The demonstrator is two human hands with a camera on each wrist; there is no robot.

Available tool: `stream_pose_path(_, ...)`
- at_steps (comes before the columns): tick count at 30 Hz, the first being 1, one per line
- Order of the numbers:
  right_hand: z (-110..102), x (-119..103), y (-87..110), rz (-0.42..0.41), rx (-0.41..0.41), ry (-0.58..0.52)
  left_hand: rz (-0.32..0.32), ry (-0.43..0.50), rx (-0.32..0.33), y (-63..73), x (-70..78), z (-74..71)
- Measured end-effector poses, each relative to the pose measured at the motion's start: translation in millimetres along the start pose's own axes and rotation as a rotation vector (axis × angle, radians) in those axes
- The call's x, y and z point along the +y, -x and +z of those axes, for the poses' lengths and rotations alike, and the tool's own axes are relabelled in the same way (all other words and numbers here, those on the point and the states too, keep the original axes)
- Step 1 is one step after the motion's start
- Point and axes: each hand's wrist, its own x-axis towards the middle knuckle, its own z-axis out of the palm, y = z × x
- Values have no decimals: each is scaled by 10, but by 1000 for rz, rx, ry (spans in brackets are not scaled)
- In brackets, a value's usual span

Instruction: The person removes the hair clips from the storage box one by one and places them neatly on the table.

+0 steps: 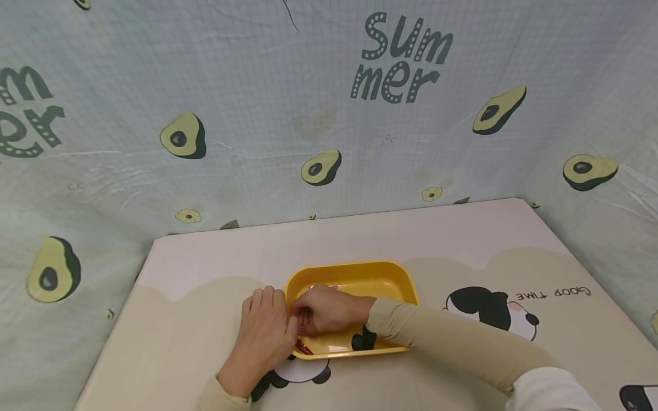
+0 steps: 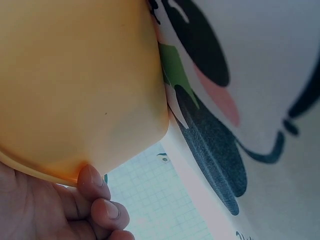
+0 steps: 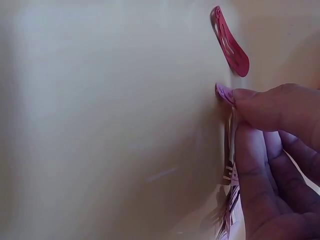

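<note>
A yellow tray point(image 1: 370, 279) stands on the table. At its left end my left hand point(image 1: 264, 328) grips the rim, its fingertips point(image 2: 92, 180) curled at the tray's edge in the left wrist view. My right hand point(image 1: 329, 311) reaches down inside that same end, where it pinches a small pink-purple snap hair clip point(image 3: 224, 93) between thumb and forefinger. Close by, a red snap hair clip point(image 3: 232, 47) lies near the tray wall. More pale pink hair clips point(image 3: 231, 195) are lined up along the wall beside the right fingers, partly hidden by them.
The table point(image 1: 195, 319) carries printed panda drawings and a "Good time" print. Behind and on both sides hangs a pale curtain point(image 1: 247, 114) with avocado prints. A dark object point(image 1: 364, 339) shows below the right wrist, over the tray's floor.
</note>
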Motion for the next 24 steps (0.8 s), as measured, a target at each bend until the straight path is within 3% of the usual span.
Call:
stream_pose_path(11, 6, -24, 11, 4, -36, -26, 2, 11, -2, 28, 5, -6)
stream_pose_path(18, -6, -16, 31, -41, 1, 8, -3, 7, -15, 36, 13, 2)
stream_pose_path(24, -67, -32, 44, -76, 27, 28, 13, -5, 19, 20, -2, 13)
